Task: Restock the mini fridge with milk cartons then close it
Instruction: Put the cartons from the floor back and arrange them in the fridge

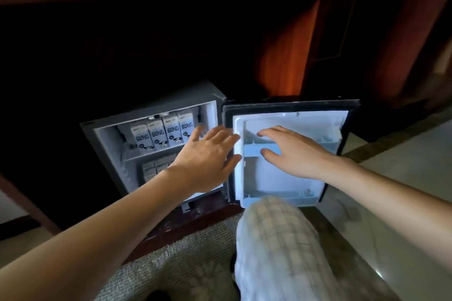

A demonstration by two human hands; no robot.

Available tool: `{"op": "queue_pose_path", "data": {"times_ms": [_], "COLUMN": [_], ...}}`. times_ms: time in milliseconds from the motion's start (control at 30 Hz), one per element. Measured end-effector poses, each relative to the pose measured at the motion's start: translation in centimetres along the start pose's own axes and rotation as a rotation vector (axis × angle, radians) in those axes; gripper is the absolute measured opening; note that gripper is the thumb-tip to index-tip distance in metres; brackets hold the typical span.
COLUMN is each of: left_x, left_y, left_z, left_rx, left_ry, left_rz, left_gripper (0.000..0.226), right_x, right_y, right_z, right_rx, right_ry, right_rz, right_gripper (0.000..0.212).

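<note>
Head view: cartons (159, 135) stand upright in the fridge (151, 105), fronts facing out. Fingers spread and empty, the left hand (208, 154) hovers before it, the right hand (293, 151) at its door (288, 178).

Four milk cartons (159, 135) stood side by side on mini fridge (107, 154) upper shelf (151, 153); more cartons (156, 168) below; door (288, 151) swung open to right.

The single head-worn camera looks forward and steeply down from close above a bent knee (274, 239) at the open mini fridge (107, 144) standing near in front.
</note>
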State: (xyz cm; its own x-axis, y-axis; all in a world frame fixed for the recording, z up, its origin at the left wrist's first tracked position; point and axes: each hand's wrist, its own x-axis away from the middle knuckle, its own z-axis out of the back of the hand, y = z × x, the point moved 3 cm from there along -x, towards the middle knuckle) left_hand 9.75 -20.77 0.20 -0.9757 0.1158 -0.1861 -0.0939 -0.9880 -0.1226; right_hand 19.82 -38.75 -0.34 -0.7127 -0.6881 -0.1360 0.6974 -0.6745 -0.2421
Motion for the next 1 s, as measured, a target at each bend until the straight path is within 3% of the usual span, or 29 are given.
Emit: {"op": "queue_pose_path", "data": {"times_ms": [367, 500, 667, 800, 1000], "left_x": [-5.2, -6.0, -4.0, -1.9, -0.2], "left_y": [16.8, 21.1, 25.0, 26.2, 25.7], "left_z": [-0.6, -3.9, -11.6, -17.1, -22.9], "left_rx": [0.094, 0.137, 0.277, 0.269, 0.304], "left_ry": [-0.010, -0.043, -0.144, -0.185, -0.502], "left_rz": [-0.253, -0.238, -0.132, -0.150, -0.159], "left_gripper": [0.061, 0.057, 0.042, 0.039, 0.071], "right_x": [13.4, 16.4, 19.2, 21.0, 22.5], "right_y": [10.6, 13.1, 16.0, 17.4, 18.3], "right_z": [2.4, 0.4, -5.3, -10.7, -20.1], "right_rx": [-0.005, -0.026, -0.043, -0.076, -0.207], "right_ry": [0.101, 0.064, -0.001, -0.064, -0.195], "right_rz": [-0.266, -0.325, -0.403, -0.462, -0.551], "right_gripper": [0.049, 0.041, 0.048, 0.049, 0.049]}}
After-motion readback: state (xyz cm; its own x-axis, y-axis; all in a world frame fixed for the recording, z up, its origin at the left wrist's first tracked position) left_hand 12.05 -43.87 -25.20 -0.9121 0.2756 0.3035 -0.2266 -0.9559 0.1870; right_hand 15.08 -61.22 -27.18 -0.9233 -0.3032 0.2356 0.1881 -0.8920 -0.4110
